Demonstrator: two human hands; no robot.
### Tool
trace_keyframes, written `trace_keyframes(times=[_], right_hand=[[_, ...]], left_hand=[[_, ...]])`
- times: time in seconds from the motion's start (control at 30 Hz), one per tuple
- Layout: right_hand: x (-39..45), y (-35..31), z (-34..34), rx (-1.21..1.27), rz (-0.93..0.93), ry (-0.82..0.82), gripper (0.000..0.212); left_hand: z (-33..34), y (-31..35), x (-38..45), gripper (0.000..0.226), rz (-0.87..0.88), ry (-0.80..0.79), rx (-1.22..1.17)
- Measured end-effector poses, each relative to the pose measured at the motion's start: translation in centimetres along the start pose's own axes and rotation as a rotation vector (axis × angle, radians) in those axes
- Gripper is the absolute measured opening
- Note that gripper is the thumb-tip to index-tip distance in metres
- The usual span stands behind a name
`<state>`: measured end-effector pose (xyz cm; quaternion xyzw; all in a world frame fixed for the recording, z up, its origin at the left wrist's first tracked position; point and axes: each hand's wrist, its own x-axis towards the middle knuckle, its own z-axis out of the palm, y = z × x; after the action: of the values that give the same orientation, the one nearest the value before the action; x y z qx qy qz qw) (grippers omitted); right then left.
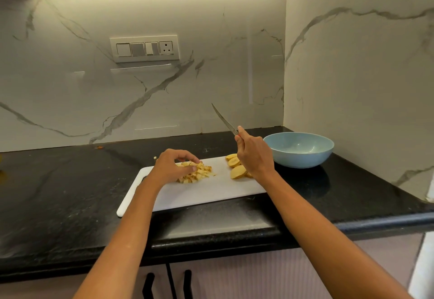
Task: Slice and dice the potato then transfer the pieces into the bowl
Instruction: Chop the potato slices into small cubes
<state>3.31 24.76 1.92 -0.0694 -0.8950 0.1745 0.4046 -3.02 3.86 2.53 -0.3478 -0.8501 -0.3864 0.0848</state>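
Note:
A white cutting board [211, 193] lies on the black counter. On its far middle sits a heap of diced potato [202, 173]. My left hand [172, 166] rests over the heap's left side with curled fingers touching the pieces. Several potato slices [237, 167] lie on the board's far right. My right hand [253, 155] is above those slices and grips a knife [223, 119], whose blade points up and to the left. A light blue bowl [298, 149] stands just right of the board and looks empty.
The black counter [70, 193] runs to a marble wall behind and another on the right, close to the bowl. A switch panel [144, 48] is on the back wall. One small potato bit [155, 157] lies off the board. Cabinet handles [148, 284] show below.

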Motion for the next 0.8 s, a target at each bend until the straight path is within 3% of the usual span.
trace_keyframes(times=[0.13,0.27,0.33,0.5,0.6,0.8], right_hand=[[-0.2,0.1,0.0,0.002,0.007,0.007,0.045],[-0.2,0.1,0.0,0.010,0.008,0.012,0.045],[-0.2,0.1,0.1,0.016,0.003,0.016,0.044],[0.3,0.7,0.0,0.069,0.063,0.055,0.040],[0.3,0.7,0.0,0.079,0.069,0.069,0.041],[0.4,0.8,0.0,0.074,0.058,0.061,0.043]], left_hand=[[0.4,-0.6,-0.1,0.021,-0.043,-0.085,0.153],[1.4,-0.5,0.2,0.020,-0.002,0.156,0.276],[1.8,-0.3,0.2,0.019,0.060,0.186,0.272],[3.7,0.7,0.1,0.017,0.237,0.067,0.369],[4.4,0.9,0.5,0.021,0.250,-0.024,0.459],[4.0,1.3,1.0,0.038,0.202,0.052,0.746]])
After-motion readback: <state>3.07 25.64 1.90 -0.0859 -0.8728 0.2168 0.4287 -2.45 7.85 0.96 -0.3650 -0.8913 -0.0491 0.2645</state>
